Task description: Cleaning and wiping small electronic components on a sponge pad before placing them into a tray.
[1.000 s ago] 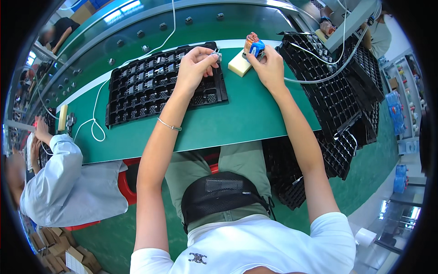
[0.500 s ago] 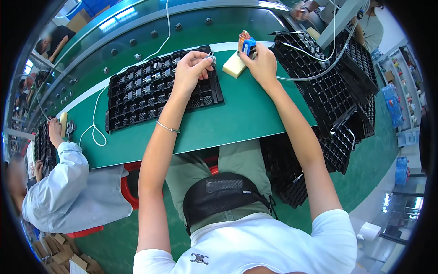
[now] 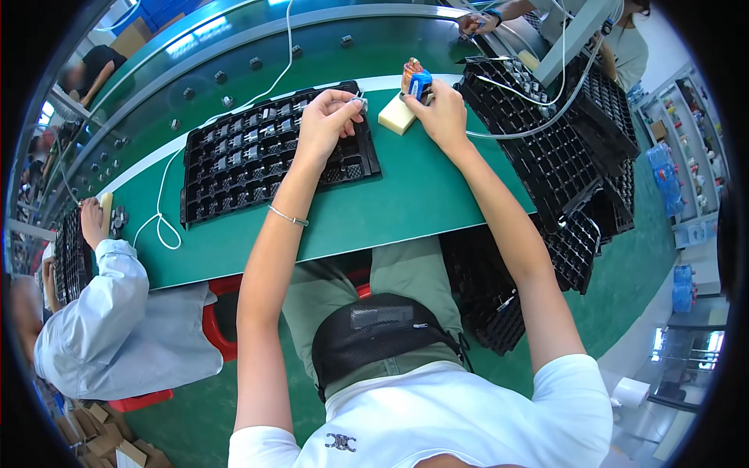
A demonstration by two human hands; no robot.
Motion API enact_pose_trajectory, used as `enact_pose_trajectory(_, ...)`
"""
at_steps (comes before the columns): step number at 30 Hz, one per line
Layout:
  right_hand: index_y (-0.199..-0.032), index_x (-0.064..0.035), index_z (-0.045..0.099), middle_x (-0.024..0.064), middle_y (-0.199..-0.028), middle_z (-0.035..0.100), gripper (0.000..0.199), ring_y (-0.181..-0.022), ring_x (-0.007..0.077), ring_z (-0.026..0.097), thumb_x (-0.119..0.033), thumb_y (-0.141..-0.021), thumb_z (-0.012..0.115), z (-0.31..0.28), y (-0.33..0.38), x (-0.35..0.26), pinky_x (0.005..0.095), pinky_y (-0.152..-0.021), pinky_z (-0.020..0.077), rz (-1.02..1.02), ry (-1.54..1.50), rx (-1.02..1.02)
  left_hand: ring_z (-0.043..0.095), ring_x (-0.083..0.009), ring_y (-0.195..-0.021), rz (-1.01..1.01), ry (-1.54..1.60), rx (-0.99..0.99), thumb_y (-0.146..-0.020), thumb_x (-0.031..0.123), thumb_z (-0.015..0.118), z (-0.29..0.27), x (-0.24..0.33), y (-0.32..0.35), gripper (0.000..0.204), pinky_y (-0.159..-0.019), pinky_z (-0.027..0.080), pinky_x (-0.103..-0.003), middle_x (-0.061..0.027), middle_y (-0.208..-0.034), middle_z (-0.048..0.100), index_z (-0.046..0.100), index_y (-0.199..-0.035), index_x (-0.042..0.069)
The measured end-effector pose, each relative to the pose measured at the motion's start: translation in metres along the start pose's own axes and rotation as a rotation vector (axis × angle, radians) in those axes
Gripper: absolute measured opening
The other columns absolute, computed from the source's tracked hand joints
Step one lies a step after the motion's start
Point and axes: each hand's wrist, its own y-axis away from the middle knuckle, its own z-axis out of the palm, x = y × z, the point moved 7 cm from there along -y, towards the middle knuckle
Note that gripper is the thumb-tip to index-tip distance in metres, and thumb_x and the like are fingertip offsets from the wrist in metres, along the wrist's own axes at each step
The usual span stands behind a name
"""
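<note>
My left hand is over the right part of a black compartment tray, its thumb and fingers pinched on a small silvery metal part. Several similar small metal parts sit in the tray's upper rows. To the right, my right hand grips a small blue object with a coppery-orange top; its exact kind is unclear. That object is held just above and beside a cream-coloured block, which lies on the green table.
Small parts lie spaced along the green conveyor beyond the table. Stacked black trays stand at the right, with a cable across them. A white cord lies on the table. A co-worker's sleeve is at the left; another's hand is far right.
My right hand has moved slightly left and down with the blue object. The parts on the conveyor have shifted left. A co-worker's hand at the far right has moved left. My left hand barely moves.
</note>
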Motion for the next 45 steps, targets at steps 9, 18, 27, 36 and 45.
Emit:
enact_pose_trajectory(9, -0.084, -0.0025, 0.07, 0.0183, -0.079, 0.069, 0.043, -0.076, 0.0349, 0.068, -0.043, -0.07, 0.074, 0.012, -0.024, 0.014, 0.0415, -0.069, 0.0531, 0.077, 0.08, -0.021, 0.055, -0.0077, -0.058, 0.018, 0.004, -0.001, -0.089, 0.018, 0.067, -0.002, -0.003, 0.0, 0.026, -0.052, 0.041, -0.019, -0.0073, -0.077, 0.066, 0.061, -0.104, -0.002)
enact_pose_trajectory(18, -0.083, 0.0025, 0.071, 0.0112, -0.069, 0.066, 0.048, -0.061, 0.0165, 0.062, -0.044, -0.072, 0.078, -0.011, -0.017, 0.024, 0.0305, -0.061, 0.0484, 0.109, -0.04, -0.096, 0.054, -0.0073, -0.055, 0.037, 0.019, 0.017, -0.085, 0.018, 0.07, -0.003, -0.004, -0.003, 0.025, -0.049, 0.04, -0.019, -0.0067, -0.074, 0.066, 0.062, -0.098, -0.002)
enact_pose_trajectory(27, -0.082, -0.0021, 0.072, 0.0149, -0.074, 0.069, 0.046, -0.071, 0.0298, 0.068, -0.046, -0.069, 0.076, -0.009, 0.001, 0.004, 0.0389, -0.066, 0.0529, 0.067, 0.109, -0.128, 0.054, -0.0068, -0.056, 0.041, -0.014, 0.004, -0.084, 0.018, 0.07, 0.0, -0.004, -0.003, 0.026, -0.05, 0.04, -0.019, -0.0064, -0.075, 0.067, 0.063, -0.099, -0.003)
enact_pose_trajectory(36, -0.083, 0.0002, 0.07, 0.0123, -0.065, 0.061, 0.05, -0.056, 0.0233, 0.059, -0.048, -0.069, 0.077, -0.006, 0.004, 0.01, 0.0349, -0.055, 0.0457, 0.033, 0.06, -0.048, 0.053, -0.0061, -0.057, 0.037, -0.05, 0.005, -0.084, 0.018, 0.07, 0.003, -0.002, -0.002, 0.026, -0.052, 0.04, -0.019, -0.0057, -0.077, 0.067, 0.063, -0.099, -0.002)
enact_pose_trajectory(45, -0.079, -0.0002, 0.07, 0.0128, -0.082, 0.066, 0.043, -0.075, 0.0304, 0.066, -0.042, -0.071, 0.077, -0.006, 0.011, 0.01, 0.0417, -0.067, 0.0511, 0.122, 0.066, -0.099, 0.054, -0.0063, -0.057, 0.032, -0.051, 0.004, -0.084, 0.019, 0.071, 0.002, -0.006, -0.002, 0.026, -0.052, 0.04, -0.019, -0.0059, -0.076, 0.067, 0.063, -0.099, -0.001)
